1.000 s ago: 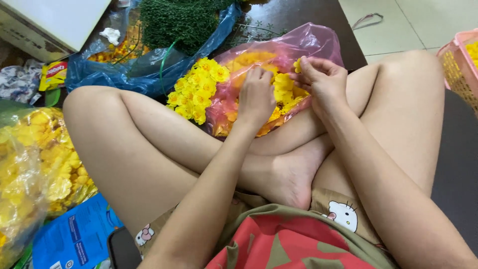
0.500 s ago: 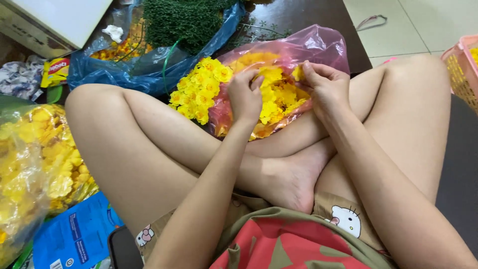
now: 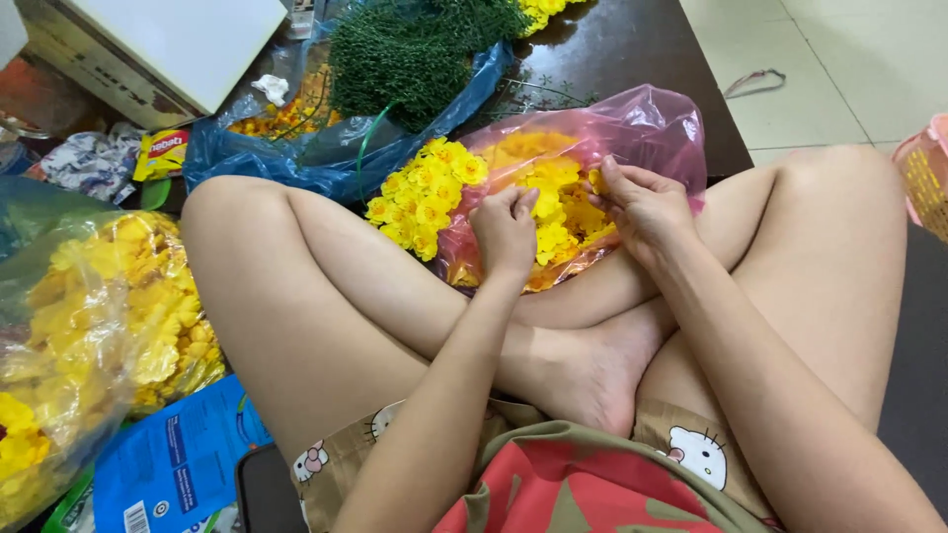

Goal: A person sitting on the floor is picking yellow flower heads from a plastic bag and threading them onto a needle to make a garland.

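I sit cross-legged on the floor with a pink plastic bag (image 3: pixel 642 123) full of loose yellow artificial flowers (image 3: pixel 553 202) in front of my shins. My left hand (image 3: pixel 506 229) rests over the flowers with its fingers curled, pinching something small that I cannot make out. My right hand (image 3: pixel 640 202) is beside it, fingertips pinching a yellow flower (image 3: pixel 595 181) at the bag's mouth. A strung cluster of yellow flowers (image 3: pixel 427 192) lies just left of the bag.
A blue plastic bag (image 3: pixel 296 153) holds a bunch of green sprigs (image 3: pixel 410 49) behind the cluster. A clear bag of yellow flowers (image 3: pixel 89 336) is at my left knee. A blue packet (image 3: pixel 178 459), a pink basket (image 3: pixel 923 183) and a white box (image 3: pixel 178 39) lie around.
Both hands have shifted slightly and drawn a little apart over the pink bag. The left hand's fingers have curled tighter; the right hand still pinches at the flowers.
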